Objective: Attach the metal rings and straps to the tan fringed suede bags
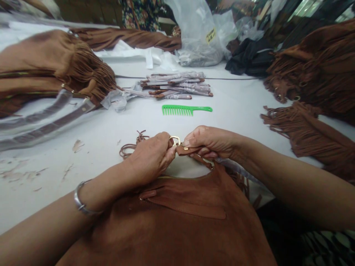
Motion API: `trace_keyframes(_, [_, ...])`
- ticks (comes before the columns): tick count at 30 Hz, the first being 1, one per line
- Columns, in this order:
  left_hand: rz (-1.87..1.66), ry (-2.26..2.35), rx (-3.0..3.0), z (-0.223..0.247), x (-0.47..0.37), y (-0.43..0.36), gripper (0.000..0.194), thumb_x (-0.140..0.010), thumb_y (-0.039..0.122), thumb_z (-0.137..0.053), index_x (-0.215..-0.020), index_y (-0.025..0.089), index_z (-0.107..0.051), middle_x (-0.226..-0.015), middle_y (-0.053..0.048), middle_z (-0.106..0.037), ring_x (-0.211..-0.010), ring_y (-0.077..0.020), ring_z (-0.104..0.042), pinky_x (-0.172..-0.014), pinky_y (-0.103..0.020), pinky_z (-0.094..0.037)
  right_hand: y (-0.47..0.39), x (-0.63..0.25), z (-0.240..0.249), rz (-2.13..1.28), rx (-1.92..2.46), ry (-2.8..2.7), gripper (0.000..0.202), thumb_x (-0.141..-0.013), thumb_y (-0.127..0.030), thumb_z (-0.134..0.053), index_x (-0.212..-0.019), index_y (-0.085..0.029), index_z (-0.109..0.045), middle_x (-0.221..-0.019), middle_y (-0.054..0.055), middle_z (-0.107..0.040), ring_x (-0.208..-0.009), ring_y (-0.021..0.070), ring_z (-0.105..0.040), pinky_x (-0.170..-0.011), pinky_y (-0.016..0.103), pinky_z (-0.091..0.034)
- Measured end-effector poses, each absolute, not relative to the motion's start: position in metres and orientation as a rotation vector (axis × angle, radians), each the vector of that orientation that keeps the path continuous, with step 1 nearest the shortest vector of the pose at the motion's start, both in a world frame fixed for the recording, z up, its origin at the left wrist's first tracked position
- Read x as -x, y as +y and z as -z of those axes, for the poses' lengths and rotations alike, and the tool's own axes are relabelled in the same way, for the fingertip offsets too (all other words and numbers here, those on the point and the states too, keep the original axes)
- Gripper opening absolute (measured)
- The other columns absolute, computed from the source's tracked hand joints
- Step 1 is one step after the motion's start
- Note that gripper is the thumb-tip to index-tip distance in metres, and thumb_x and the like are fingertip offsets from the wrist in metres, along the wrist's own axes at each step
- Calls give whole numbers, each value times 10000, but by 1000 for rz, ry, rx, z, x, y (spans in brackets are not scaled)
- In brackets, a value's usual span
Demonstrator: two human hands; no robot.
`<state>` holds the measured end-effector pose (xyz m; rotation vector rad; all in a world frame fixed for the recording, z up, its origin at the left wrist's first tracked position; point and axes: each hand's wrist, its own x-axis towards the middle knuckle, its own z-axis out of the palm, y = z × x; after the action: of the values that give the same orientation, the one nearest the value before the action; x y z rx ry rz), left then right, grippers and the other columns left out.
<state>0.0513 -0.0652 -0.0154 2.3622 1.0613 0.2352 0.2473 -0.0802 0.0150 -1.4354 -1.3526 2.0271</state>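
Note:
A brown suede-like handbag (177, 236) lies at the table's near edge, its top zipper (166, 177) facing away from me. Above that opening, my left hand (151, 155) is closed in a pinch at a gold-coloured metal ring (175, 139). My right hand (208, 142) pinches a brown leather strap (188, 150) with a gold stud, whose end meets the ring. Whether the strap passes through the ring I cannot tell. A flat strip (191, 208) lies across the bag's front. Thin brown laces (129, 148) show beyond my left hand.
Past my hands lies a green comb (183, 109), with several plastic-wrapped straps (177, 87) behind it. Fringed brown bags (41, 59) are piled at left, and more fringed pieces (316, 66) at right. A clear plastic bag (196, 33) stands at the back, near a person in floral clothing (141, 14).

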Motion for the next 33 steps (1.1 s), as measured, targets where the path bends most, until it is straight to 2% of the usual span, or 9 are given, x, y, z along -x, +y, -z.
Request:
trace_keyframes(7, [-272,1054,-2351,16,-51,-65,186,-901,352,-302,-807,201,-355,-749,-25,-475,-612,-159,-420,-578,-291,-268,-85,-247,-14,-1920,1464,-1342,263,-810,-295,-566,-634,-105,-520,-399,-76,-304,-310,15,-189,-282,126,-139])
trace_keyframes(17, [-254,1134,-2450,17,-52,-66,190,-908,340,-312,-825,188,-391,-779,-44,-508,-622,-162,-459,-582,-293,-297,-93,-233,-20,-1661,1660,-1312,279,-849,-196,-484,-580,-124,-474,-377,-58,-345,-288,27,-246,-276,130,-136])
trace_keyframes(22, [-208,1093,-2445,16,-53,-65,189,-903,340,-320,-822,187,-393,-783,-50,-525,-623,-167,-473,-578,-293,-303,-93,-229,-20,-1537,1688,-1313,304,-836,-178,-483,-537,-135,-440,-351,-63,-318,-274,26,-218,-280,144,-124])
trace_keyframes(27, [-196,1024,-2460,17,-51,-65,201,-904,355,-320,-820,190,-398,-769,-45,-527,-629,-175,-472,-577,-294,-307,-73,-238,-21,-1558,1644,-1496,285,-824,-212,-512,-559,-139,-436,-391,-74,-307,-306,25,-199,-299,161,-129])
trace_keyframes(30, [-201,953,-2437,19,-49,-62,225,-912,373,-317,-819,188,-407,-773,-39,-526,-639,-173,-469,-590,-295,-317,-59,-246,-22,-1473,1557,-1890,270,-834,-251,-523,-601,-119,-486,-473,-44,-388,-389,37,-279,-366,165,-213])
trace_keyframes(33, [-254,926,-2342,21,-46,-57,264,-924,403,-305,-820,191,-425,-749,-16,-513,-641,-162,-463,-585,-284,-314,-56,-251,-20,-1069,1309,-2315,243,-809,-339,-602,-805,-96,-582,-703,22,-552,-613,88,-470,-560,189,-368])
